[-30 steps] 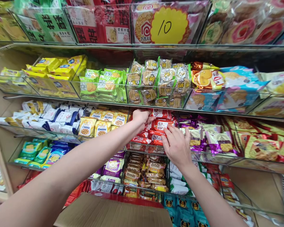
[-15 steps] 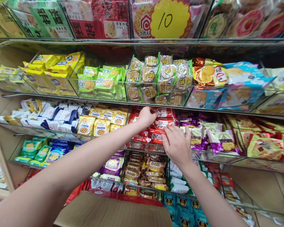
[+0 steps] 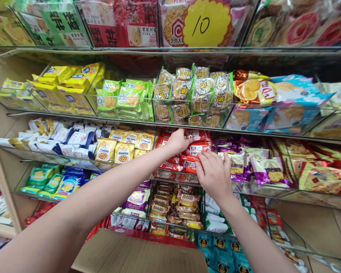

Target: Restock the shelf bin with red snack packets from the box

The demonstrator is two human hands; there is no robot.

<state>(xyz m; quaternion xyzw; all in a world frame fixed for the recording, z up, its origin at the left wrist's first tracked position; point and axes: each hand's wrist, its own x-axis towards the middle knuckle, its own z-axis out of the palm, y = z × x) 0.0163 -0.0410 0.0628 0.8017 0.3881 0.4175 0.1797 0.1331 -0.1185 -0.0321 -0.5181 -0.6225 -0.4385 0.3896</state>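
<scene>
Red snack packets (image 3: 197, 148) fill a clear shelf bin in the middle of the head view. My left hand (image 3: 179, 142) reaches in over their left side, fingers curled closed at a packet near the back; its fingertips are partly hidden. At the bin's front right, my right hand (image 3: 214, 174) lies on the packets with its fingers stretched out and slightly apart. Purple-and-white cookie packets (image 3: 237, 165) are just to the right of that hand. Yellow cookie packets (image 3: 123, 152) sit in the bin to the left.
Glass shelf edges (image 3: 187, 127) run above the hands, with onion-cracker packs (image 3: 203, 91) on the upper level. Brown wrapped bars (image 3: 187, 207) lie one shelf down. An open cardboard box's flap (image 3: 142, 252) is below my arms. A yellow price tag (image 3: 207, 23) hangs on top.
The view has shifted slightly, so the shelves appear a little farther right. My left hand has moved slightly over the red packets; my right hand stays nearly in place.
</scene>
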